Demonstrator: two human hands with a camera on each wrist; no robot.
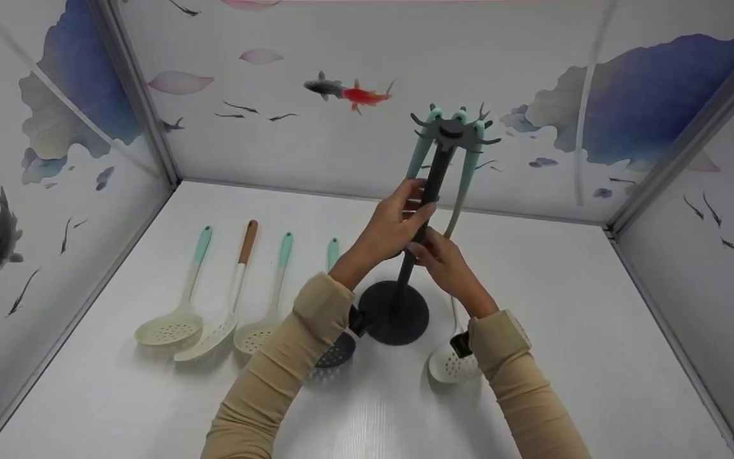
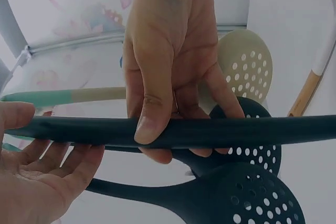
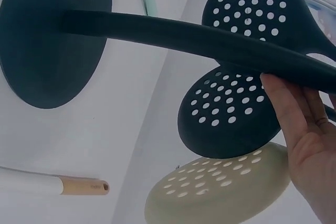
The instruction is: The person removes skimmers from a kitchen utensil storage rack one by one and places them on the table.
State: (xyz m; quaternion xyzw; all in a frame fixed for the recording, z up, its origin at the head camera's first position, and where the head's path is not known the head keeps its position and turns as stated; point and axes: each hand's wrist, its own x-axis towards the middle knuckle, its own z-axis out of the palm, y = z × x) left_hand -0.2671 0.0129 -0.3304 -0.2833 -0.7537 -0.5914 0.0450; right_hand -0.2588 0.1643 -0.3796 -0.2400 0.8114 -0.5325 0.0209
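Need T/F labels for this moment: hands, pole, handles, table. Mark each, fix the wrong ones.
1. The left hand and right hand both hold the black pole. True.
2. The left hand is lower on the black pole than the right hand. False: it is higher.
3. Teal handles hang from the hooked top. True.
4. The hooked top is white. False: it is dark.
5. The brown-handled skimmer lies on the table. True.

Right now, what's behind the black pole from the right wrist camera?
An upper black spoon and a lower black spoon, both with holes. The pole covers some of the upper one; that can't be seen.
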